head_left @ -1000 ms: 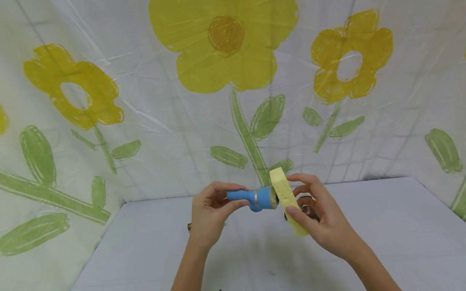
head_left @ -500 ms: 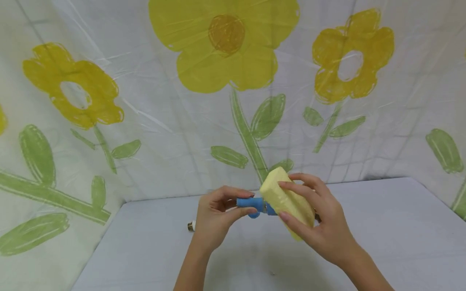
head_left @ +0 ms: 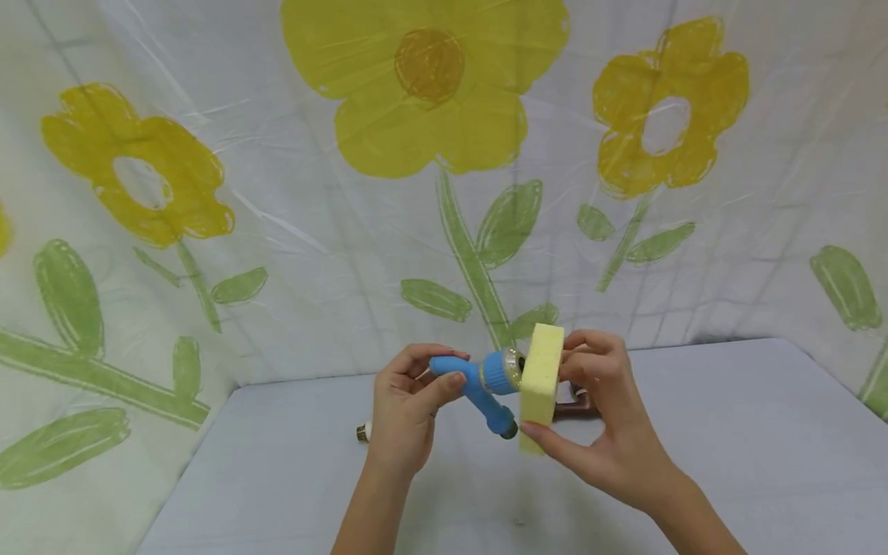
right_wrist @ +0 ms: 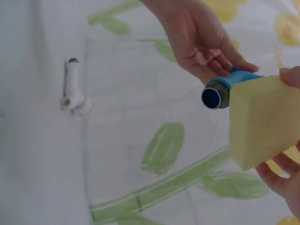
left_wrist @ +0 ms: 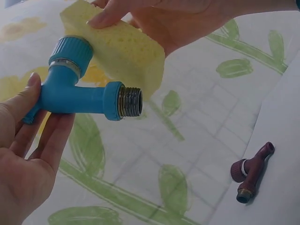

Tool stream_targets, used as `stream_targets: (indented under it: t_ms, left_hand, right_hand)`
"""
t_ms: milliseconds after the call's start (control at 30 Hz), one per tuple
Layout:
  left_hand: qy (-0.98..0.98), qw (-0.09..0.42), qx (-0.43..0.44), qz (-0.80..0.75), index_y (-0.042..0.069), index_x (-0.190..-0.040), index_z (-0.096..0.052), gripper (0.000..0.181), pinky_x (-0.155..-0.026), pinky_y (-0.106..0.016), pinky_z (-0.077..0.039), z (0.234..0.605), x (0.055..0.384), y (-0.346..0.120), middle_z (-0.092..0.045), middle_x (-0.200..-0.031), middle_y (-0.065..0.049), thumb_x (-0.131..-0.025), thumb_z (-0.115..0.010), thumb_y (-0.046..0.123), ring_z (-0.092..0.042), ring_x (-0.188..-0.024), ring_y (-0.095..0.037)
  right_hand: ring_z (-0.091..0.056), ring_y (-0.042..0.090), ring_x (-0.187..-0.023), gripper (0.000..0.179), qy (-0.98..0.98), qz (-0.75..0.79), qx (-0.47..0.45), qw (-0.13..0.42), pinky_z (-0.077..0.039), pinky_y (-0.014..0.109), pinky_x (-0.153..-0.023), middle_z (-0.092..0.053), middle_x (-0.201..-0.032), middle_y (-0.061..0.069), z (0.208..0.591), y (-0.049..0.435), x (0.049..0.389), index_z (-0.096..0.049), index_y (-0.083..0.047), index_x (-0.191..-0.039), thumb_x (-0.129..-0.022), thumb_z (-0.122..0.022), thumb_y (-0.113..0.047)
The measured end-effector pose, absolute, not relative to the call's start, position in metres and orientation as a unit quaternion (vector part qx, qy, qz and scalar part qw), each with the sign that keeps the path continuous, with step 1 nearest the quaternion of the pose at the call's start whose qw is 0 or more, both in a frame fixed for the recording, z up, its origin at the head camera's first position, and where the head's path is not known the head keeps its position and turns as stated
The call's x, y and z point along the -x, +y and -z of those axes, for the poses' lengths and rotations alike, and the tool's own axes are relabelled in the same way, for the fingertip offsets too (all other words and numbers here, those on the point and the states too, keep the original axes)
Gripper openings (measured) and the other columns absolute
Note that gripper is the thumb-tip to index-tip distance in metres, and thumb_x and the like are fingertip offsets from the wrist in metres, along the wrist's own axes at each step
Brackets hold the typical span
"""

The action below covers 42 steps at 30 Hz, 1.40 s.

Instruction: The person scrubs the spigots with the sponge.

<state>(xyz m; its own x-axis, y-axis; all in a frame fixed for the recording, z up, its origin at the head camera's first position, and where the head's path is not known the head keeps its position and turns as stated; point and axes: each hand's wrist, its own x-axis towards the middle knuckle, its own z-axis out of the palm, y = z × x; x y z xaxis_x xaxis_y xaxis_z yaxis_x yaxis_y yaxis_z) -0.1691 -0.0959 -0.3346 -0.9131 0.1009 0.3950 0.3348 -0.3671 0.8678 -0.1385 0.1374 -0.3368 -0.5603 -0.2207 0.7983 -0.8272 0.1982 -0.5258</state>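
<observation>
A blue plastic tap (left_wrist: 79, 98) with a ribbed knob and a threaded metal inlet is held in the air by my left hand (head_left: 408, 408), thumb and fingers pinching its spout end. My right hand (head_left: 610, 416) grips a pale yellow sponge (head_left: 543, 378) between thumb and fingertips. In the left wrist view the sponge lies against the side of the ribbed knob (left_wrist: 72, 52). The tap's threaded inlet (right_wrist: 215, 96) points out past the sponge's edge in the right wrist view.
On the white table (head_left: 277, 462) a dark red tap (left_wrist: 253, 173) lies behind my right hand. A white tap (right_wrist: 75, 89) lies at the left, partly hidden by my left hand in the head view. A flower-printed sheet (head_left: 347, 270) hangs behind the table.
The sponge has turned from a broad slanted face over the knob to nearly upright at its end. The blue tap has rotated, so its threaded inlet now shows, pointing down and right.
</observation>
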Motion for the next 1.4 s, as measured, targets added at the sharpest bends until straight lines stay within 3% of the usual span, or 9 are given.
stream_targets:
  t_ms: [100, 300, 400, 533, 667, 767, 1033, 1267, 1400]
  left_hand:
    - [-0.566, 0.064, 0.193, 0.799, 0.024, -0.101, -0.076, 0.034, -0.081, -0.030, -0.065, 0.335, 0.169, -0.096, -0.077, -0.101, 0.002, -0.090, -0.077, -0.008, -0.073, -0.087, -0.011]
    - [-0.573, 0.024, 0.210, 0.792, 0.026, -0.100, -0.078, 0.028, -0.082, -0.027, -0.063, 0.336, 0.168, -0.093, -0.078, -0.102, 0.004, -0.088, -0.084, 0.002, -0.072, -0.087, -0.010]
    - [-0.559, 0.010, 0.218, 0.800, 0.026, -0.100, -0.078, 0.023, -0.081, -0.025, -0.063, 0.337, 0.168, -0.092, -0.077, -0.102, 0.005, -0.088, -0.086, 0.008, -0.072, -0.088, -0.009]
    - [-0.522, -0.021, 0.227, 0.822, 0.025, -0.102, -0.078, 0.018, -0.078, -0.023, -0.062, 0.341, 0.168, -0.090, -0.077, -0.103, 0.004, -0.091, -0.084, 0.012, -0.071, -0.088, -0.008]
    - [-0.491, -0.061, 0.232, 0.837, 0.025, -0.107, -0.077, 0.013, -0.078, -0.031, -0.065, 0.343, 0.168, -0.086, -0.075, -0.104, 0.003, -0.095, -0.081, 0.021, -0.072, -0.088, -0.009]
    - [-0.492, -0.077, 0.228, 0.837, 0.027, -0.114, -0.074, 0.017, -0.077, -0.039, -0.067, 0.343, 0.167, -0.083, -0.074, -0.106, 0.002, -0.097, -0.078, 0.031, -0.075, -0.085, -0.011]
    - [-0.464, -0.111, 0.217, 0.851, 0.024, -0.126, -0.064, 0.024, -0.075, -0.034, -0.066, 0.347, 0.167, -0.082, -0.070, -0.112, 0.000, -0.104, -0.067, 0.035, -0.076, -0.072, -0.015]
    - [-0.423, -0.119, 0.204, 0.875, 0.024, -0.121, -0.063, 0.018, -0.085, -0.041, -0.066, 0.348, 0.167, -0.083, -0.068, -0.118, 0.000, -0.105, -0.067, 0.031, -0.078, -0.080, -0.018]
    - [-0.418, -0.128, 0.203, 0.876, 0.026, -0.123, -0.065, 0.017, -0.091, -0.046, -0.064, 0.346, 0.168, -0.084, -0.068, -0.124, 0.000, -0.106, -0.067, 0.025, -0.078, -0.088, -0.021]
  right_hand:
    - [-0.053, 0.016, -0.114, 0.054, -0.705, -0.473, -0.366, 0.382, -0.057, 0.014, -0.070, -0.048, -0.138, 0.014, 0.337, 0.134, 0.139, -0.058, 0.003, -0.119, -0.097, -0.075, -0.044]
    - [-0.055, 0.015, -0.099, 0.050, -0.680, -0.435, -0.367, 0.463, -0.049, 0.014, -0.054, -0.061, -0.133, 0.020, 0.335, 0.133, 0.143, -0.071, 0.002, -0.117, -0.098, -0.074, -0.045]
    - [-0.057, 0.012, -0.098, 0.051, -0.691, -0.455, -0.353, 0.437, -0.045, 0.012, -0.048, -0.062, -0.135, 0.016, 0.333, 0.136, 0.142, -0.069, 0.004, -0.121, -0.100, -0.073, -0.042]
    - [-0.060, 0.013, -0.102, 0.042, -0.701, -0.521, -0.330, 0.357, -0.053, 0.014, -0.065, -0.060, -0.140, 0.008, 0.331, 0.138, 0.140, -0.062, 0.008, -0.130, -0.094, -0.077, -0.006]
    - [-0.056, 0.020, -0.105, 0.056, -0.695, -0.576, -0.299, 0.309, -0.055, 0.019, -0.082, -0.060, -0.141, 0.008, 0.332, 0.138, 0.138, -0.058, 0.010, -0.134, -0.080, -0.067, 0.021]
    - [-0.053, 0.021, -0.105, 0.056, -0.684, -0.600, -0.287, 0.301, -0.055, 0.019, -0.084, -0.059, -0.140, 0.010, 0.334, 0.136, 0.138, -0.057, 0.012, -0.134, -0.080, -0.064, 0.023]
    - [-0.053, 0.021, -0.108, 0.057, -0.657, -0.629, -0.294, 0.295, -0.055, 0.019, -0.088, -0.059, -0.141, 0.009, 0.342, 0.132, 0.141, -0.058, 0.009, -0.135, -0.081, -0.064, 0.024]
    - [-0.063, 0.011, -0.083, 0.057, -0.674, -0.625, -0.272, 0.285, -0.048, 0.020, -0.051, -0.059, -0.119, 0.000, 0.351, 0.135, 0.155, -0.058, -0.003, -0.142, -0.090, -0.066, 0.020]
    - [-0.059, 0.013, -0.091, 0.058, -0.695, -0.608, -0.245, 0.296, -0.055, 0.015, -0.066, -0.062, -0.125, -0.003, 0.352, 0.141, 0.159, -0.057, 0.001, -0.140, -0.087, -0.066, 0.022]
